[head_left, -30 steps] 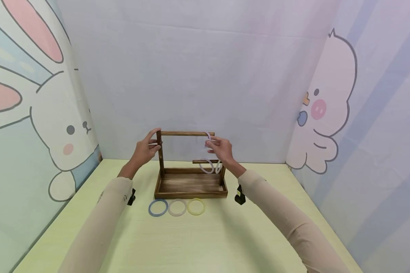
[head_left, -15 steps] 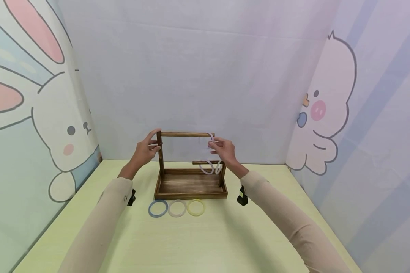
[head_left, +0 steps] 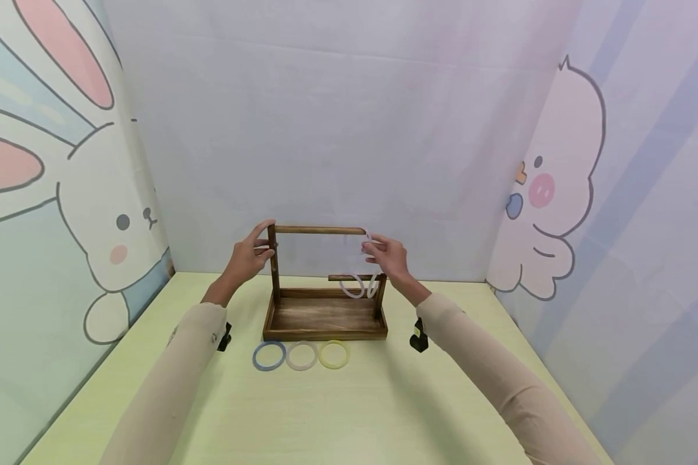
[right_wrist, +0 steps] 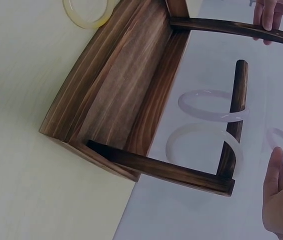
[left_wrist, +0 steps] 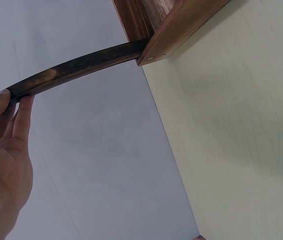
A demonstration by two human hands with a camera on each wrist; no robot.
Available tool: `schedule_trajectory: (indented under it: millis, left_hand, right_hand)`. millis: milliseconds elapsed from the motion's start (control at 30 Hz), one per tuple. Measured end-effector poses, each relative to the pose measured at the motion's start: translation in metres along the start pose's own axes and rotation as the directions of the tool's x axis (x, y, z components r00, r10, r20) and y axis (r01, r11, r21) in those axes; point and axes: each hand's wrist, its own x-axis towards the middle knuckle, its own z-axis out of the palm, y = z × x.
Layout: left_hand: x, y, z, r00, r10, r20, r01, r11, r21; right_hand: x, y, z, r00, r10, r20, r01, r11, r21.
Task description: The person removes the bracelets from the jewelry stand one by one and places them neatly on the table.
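A dark wooden rack (head_left: 326,335) with a tray base stands on the table. My left hand (head_left: 247,258) grips the top of its tall left post (left_wrist: 81,65), thumb and fingers on opposite sides. At the free right end of the upper bar (head_left: 320,230), my right hand (head_left: 391,256) pinches a pale lilac bangle (head_left: 368,237), partly hidden by the fingers. On the lower bar (right_wrist: 239,90) hang two more bangles: a lilac bangle (right_wrist: 206,117) and a whitish bangle (right_wrist: 169,145) nearer the short post.
In front of the rack, a blue bangle (head_left: 269,368), a clear pinkish bangle (head_left: 301,367) and a yellow bangle (head_left: 333,366) lie in a row on the pale table (head_left: 302,420). Cloth walls with cartoon animals surround the table on three sides.
My right hand has moved right with the lilac bangle, sliding it along the upper bar to the bar's free end. My left hand has stayed on the post.
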Motion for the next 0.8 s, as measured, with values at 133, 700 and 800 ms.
schedule_trajectory:
  millis: [133,700,800]
  left_hand:
    - [0.000,0.001,0.000,1.000,-0.003,-0.002,0.003,1.000,-0.001]
    - [0.000,0.001,0.000,1.000,-0.003,-0.002,0.003,1.000,-0.006]
    - [0.000,0.000,0.000,1.000,-0.001,-0.003,0.001,1.000,-0.007]
  right_hand:
    - [-0.001,0.001,-0.005,1.000,0.000,-0.001,0.000,1.000,-0.001]
    - [-0.001,0.006,-0.026,0.998,0.042,-0.042,-0.043,0.999,-0.028]
    - [-0.003,0.008,-0.029,0.998,0.046,-0.037,-0.047,0.999,-0.017]
